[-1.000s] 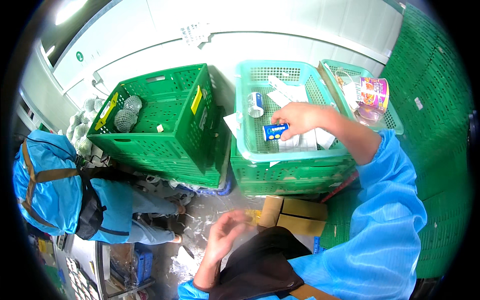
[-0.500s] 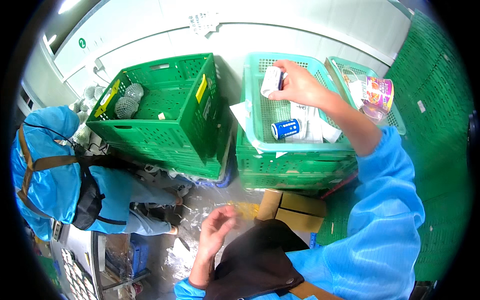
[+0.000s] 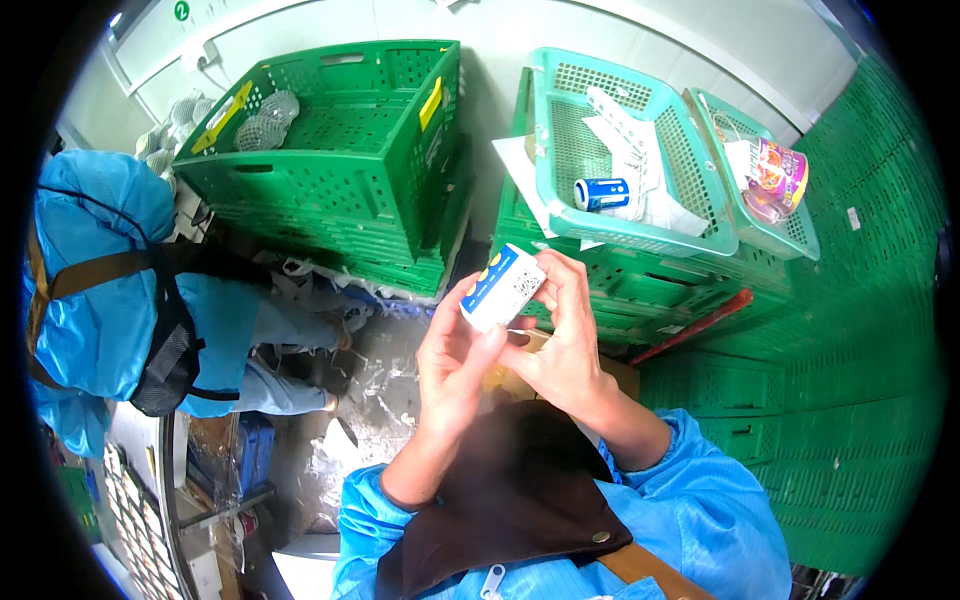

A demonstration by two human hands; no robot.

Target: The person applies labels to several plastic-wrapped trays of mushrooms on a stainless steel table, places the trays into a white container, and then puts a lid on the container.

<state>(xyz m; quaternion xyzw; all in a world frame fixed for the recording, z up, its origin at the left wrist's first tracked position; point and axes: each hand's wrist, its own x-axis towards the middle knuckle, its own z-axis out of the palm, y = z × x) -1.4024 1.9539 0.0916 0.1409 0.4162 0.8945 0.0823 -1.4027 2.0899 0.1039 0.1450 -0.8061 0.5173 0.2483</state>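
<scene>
A small white box with a blue and yellow end [image 3: 502,286] is held in front of me by both hands. My left hand [image 3: 452,365] grips it from below and the left. Over its right side and under it curl the fingers of my right hand [image 3: 565,335]. Straight ahead, a light teal basket [image 3: 560,170] holds a blue and white can [image 3: 601,193] lying on white papers [image 3: 640,160]. My sleeves are blue, and a dark brown bag [image 3: 505,500] hangs at my chest.
A second teal basket [image 3: 800,235] at the right holds a pink wrapped pack [image 3: 780,175]. Stacked dark green crates [image 3: 350,150] stand at the left and under the baskets. A person in blue with a black backpack [image 3: 110,300] crouches at the left. Green crate walls [image 3: 850,400] fill the right.
My right hand has left the teal basket with the white box and come down toward me. My left hand has risen to meet it, and both now hold the box.
</scene>
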